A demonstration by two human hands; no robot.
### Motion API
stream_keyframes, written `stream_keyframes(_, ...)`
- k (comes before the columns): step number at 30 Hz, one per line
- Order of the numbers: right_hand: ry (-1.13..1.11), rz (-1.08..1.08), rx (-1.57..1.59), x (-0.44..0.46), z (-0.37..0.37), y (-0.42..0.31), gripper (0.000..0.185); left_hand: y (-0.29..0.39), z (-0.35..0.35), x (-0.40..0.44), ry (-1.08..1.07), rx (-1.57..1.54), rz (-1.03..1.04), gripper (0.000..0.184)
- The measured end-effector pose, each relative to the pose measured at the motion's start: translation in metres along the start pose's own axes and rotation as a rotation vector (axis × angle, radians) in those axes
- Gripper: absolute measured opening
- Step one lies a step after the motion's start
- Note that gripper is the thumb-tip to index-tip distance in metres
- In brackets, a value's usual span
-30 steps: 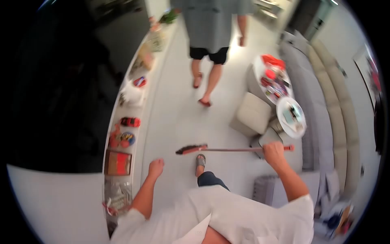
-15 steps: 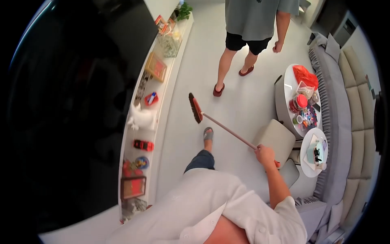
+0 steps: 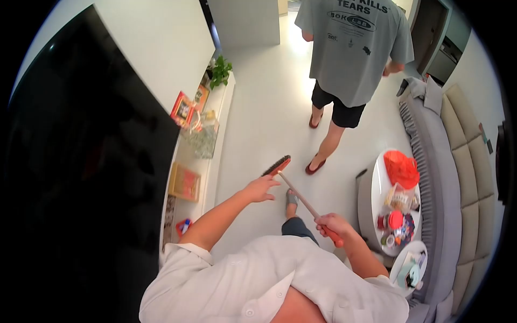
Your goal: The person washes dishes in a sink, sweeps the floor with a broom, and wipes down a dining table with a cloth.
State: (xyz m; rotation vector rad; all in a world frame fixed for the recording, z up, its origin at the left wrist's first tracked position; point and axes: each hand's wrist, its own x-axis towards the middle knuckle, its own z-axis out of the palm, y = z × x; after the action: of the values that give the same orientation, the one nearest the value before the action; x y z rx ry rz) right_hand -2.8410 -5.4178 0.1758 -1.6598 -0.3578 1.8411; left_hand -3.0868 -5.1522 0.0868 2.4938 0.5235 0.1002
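Observation:
A broom with a pinkish handle, an orange grip end and dark bristles slants across in front of me. Around the lower part of its handle, close to the orange end, my right hand is closed. My left hand reaches out near the broom head, fingers apart, with nothing in it. Whether its fingertips touch the broom cannot be made out. My foot in a grey slipper shows below the handle.
Ahead walks a person in a grey T-shirt and dark red slippers. On the right stand a white oval table with jars and a red bag, a smaller round table and a grey sofa. A shelf with a plant runs along the left.
I have moved forward past the stool. My left hand has come into view, stretched toward the broom head. The broom has swung closer and turned. The person ahead has stepped on.

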Motion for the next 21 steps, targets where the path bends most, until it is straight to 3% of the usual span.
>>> stream_keyframes(1,-0.025,-0.027,0.014,0.026,-0.01,-0.042,0.019,0.012,-0.021,0.045,0.104,-0.025,0.183,0.056)
stream_keyframes(3,-0.091,-0.068,0.059,0.077,-0.014,-0.123,0.02,0.019,-0.046,0.114,0.206,0.036,0.296,0.057)
stream_keyframes(6,-0.138,-0.139,0.043,0.155,0.006,-0.252,0.028,-0.063,-0.049,0.209,0.215,-0.141,0.126,0.05)
stream_keyframes(7,-0.123,-0.153,0.022,0.192,0.006,-0.287,0.032,-0.082,-0.068,0.234,0.316,-0.216,0.034,0.044)
stream_keyframes(9,-0.335,-0.192,-0.052,0.248,-0.006,-0.36,0.042,-0.118,-0.105,0.268,0.521,-0.401,-0.177,0.032)
stream_keyframes(10,-0.356,-0.247,-0.135,0.258,-0.012,-0.398,0.042,-0.144,-0.118,0.289,0.642,-0.528,-0.235,0.026)
stream_keyframes(12,-0.422,-0.386,-0.323,0.284,-0.017,-0.486,0.044,-0.203,-0.161,0.319,0.877,-0.465,-0.238,0.018)
stream_keyframes(13,-0.351,-0.465,-0.526,0.311,-0.033,-0.523,0.04,-0.23,-0.189,0.339,0.974,-0.273,-0.173,0.014)
stream_keyframes(16,0.127,-0.723,-0.757,0.457,-0.124,-0.568,0.035,-0.313,-0.228,0.4,1.07,-0.5,-0.361,0.009)
stream_keyframes(17,0.324,-0.7,-0.824,0.506,-0.175,-0.574,0.03,-0.339,-0.241,0.425,1.081,-0.536,-0.382,0.009)
stream_keyframes(19,0.644,-0.424,-0.886,0.587,-0.294,-0.533,0.021,-0.402,-0.258,0.466,1.048,-0.565,-0.442,0.008)
stream_keyframes(21,0.755,-0.076,-0.967,0.604,-0.396,-0.448,0.014,-0.459,-0.283,0.531,1.026,-0.563,-0.498,0.006)
